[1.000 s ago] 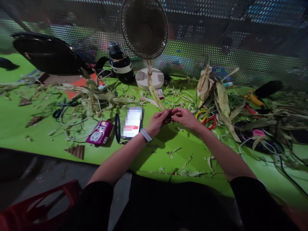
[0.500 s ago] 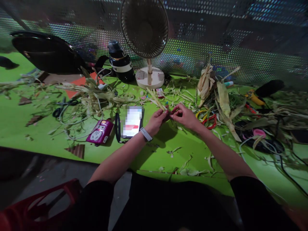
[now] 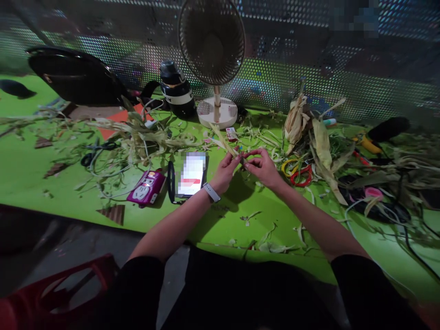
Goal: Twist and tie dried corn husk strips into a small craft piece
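My left hand [image 3: 225,172], with a pale watch band at the wrist, is closed round a bundle of pale corn husk strips [image 3: 224,141] that points up and away toward the fan. Close against it, my right hand [image 3: 260,167] has thumb and fingertips pinched at the near end of the bundle. What exactly lies between those fingertips is too small and dark to make out. Left of my hands a lit phone [image 3: 191,176] lies on the green table [image 3: 237,229]. Red-handled scissors [image 3: 301,176] lie to the right of my right hand.
A fan [image 3: 217,112] and a dark bottle [image 3: 177,94] stand at the back. A purple power socket [image 3: 146,188] with a cable lies left of the phone. Dry corn husks [image 3: 322,142] are heaped at right, more husk scraps at left. A red stool [image 3: 79,284] stands lower left.
The view has shifted slightly, so things on the table appear a little further right. My right fingers have moved slightly at the bundle's end; the left hand keeps its hold.
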{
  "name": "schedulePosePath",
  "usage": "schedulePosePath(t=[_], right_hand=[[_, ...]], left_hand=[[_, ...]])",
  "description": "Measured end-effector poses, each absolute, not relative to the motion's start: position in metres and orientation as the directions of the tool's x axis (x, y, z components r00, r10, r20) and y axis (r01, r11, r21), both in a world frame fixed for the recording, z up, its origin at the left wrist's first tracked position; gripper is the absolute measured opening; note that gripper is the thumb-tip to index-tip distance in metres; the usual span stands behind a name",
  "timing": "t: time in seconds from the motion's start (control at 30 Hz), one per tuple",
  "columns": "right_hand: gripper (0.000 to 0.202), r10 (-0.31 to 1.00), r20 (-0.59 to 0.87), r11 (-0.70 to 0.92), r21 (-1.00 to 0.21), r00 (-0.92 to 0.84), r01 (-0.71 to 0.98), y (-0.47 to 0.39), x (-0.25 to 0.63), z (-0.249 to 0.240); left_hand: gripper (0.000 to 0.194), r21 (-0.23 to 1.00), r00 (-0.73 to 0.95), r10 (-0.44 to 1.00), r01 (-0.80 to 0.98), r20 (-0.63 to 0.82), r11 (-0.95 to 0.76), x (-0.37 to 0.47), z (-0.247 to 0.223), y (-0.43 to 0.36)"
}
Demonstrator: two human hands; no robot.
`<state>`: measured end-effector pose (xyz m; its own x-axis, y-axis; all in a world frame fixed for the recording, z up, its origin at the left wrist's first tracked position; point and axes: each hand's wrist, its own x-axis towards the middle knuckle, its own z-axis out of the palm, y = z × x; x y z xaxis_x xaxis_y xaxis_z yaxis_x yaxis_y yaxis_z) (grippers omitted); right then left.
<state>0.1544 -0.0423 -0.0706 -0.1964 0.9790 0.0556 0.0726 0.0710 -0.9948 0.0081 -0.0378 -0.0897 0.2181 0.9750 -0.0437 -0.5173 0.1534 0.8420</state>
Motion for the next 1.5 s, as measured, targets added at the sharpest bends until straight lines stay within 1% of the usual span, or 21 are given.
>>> schedulePosePath(t=[0.1, 0.17, 0.27, 0.37, 0.53, 0.73, 0.83, 0.97, 1.1, 1.17, 1.23, 1.3, 1.37, 1.43, 1.5], right_hand=[[0.037, 0.985, 0.117, 0.126, -0.990, -0.127, 0.062, -0.046, 0.152, -0.071], [0.036, 0.988, 0.129, 0.134, -0.989, -0.087, 0.056, -0.047, 0.151, -0.072], [0.035, 0.991, 0.110, 0.115, -0.992, -0.081, 0.059, -0.048, 0.148, -0.075], [0.035, 0.994, 0.070, 0.074, -0.996, -0.086, 0.043, -0.049, 0.146, -0.078], [0.037, 0.998, 0.037, 0.037, -0.999, -0.050, 0.003, -0.049, 0.143, -0.077], [0.031, 0.994, 0.056, 0.056, -0.998, -0.099, 0.000, -0.052, 0.142, -0.066], [0.030, 0.994, 0.063, 0.064, -0.998, -0.090, 0.008, -0.053, 0.141, -0.062], [0.030, 0.997, 0.039, 0.041, -0.999, -0.071, 0.017, -0.054, 0.139, -0.064], [0.031, 0.994, -0.005, -0.005, -1.000, -0.106, -0.005, -0.054, 0.136, -0.068], [0.032, 0.990, -0.025, -0.026, -1.000, -0.137, -0.001, -0.054, 0.137, -0.067], [0.030, 0.986, -0.033, -0.024, -0.998, -0.161, 0.059, -0.052, 0.142, -0.063], [0.027, 0.992, 0.000, 0.019, -0.989, -0.124, 0.148, -0.048, 0.150, -0.058], [0.028, 0.998, 0.037, 0.045, -0.983, -0.048, 0.178, -0.043, 0.159, -0.053], [0.031, 0.999, -0.031, -0.027, -0.995, -0.044, 0.092, -0.037, 0.164, -0.052], [0.037, 0.980, -0.139, -0.147, -0.988, -0.145, -0.043, -0.034, 0.165, -0.054]], left_hand=[[0.040, 0.833, 0.254, 0.967, -0.531, -0.019, 0.156, 0.011, -0.090, -0.041], [0.032, 0.824, 0.238, 0.971, -0.545, -0.028, 0.157, 0.014, -0.090, -0.043], [0.026, 0.810, 0.164, 0.983, -0.564, -0.079, 0.159, 0.017, -0.091, -0.044], [0.023, 0.808, 0.130, 0.986, -0.568, -0.101, 0.157, 0.017, -0.091, -0.044], [0.024, 0.806, 0.098, 0.991, -0.576, -0.096, 0.135, 0.018, -0.090, -0.045], [0.028, 0.733, 0.185, 0.974, -0.643, -0.130, 0.220, 0.019, -0.085, -0.050], [0.026, 0.707, 0.172, 0.971, -0.666, -0.166, 0.239, 0.020, -0.081, -0.051], [0.026, 0.702, 0.137, 0.971, -0.673, -0.194, 0.235, 0.022, -0.078, -0.053], [0.031, 0.696, 0.154, 0.967, -0.672, -0.204, 0.253, 0.022, -0.080, -0.055], [0.032, 0.708, 0.154, 0.969, -0.662, -0.191, 0.245, 0.022, -0.082, -0.054], [0.030, 0.746, 0.123, 0.980, -0.635, -0.158, 0.200, 0.021, -0.083, -0.052], [0.028, 0.795, 0.105, 0.989, -0.588, -0.108, 0.149, 0.019, -0.082, -0.051], [0.028, 0.842, 0.138, 0.987, -0.522, -0.077, 0.138, 0.017, -0.079, -0.053], [0.030, 0.885, 0.194, 0.978, -0.439, -0.071, 0.152, 0.016, -0.075, -0.055], [0.033, 0.916, 0.258, 0.964, -0.367, -0.067, 0.162, 0.016, -0.073, -0.058]])
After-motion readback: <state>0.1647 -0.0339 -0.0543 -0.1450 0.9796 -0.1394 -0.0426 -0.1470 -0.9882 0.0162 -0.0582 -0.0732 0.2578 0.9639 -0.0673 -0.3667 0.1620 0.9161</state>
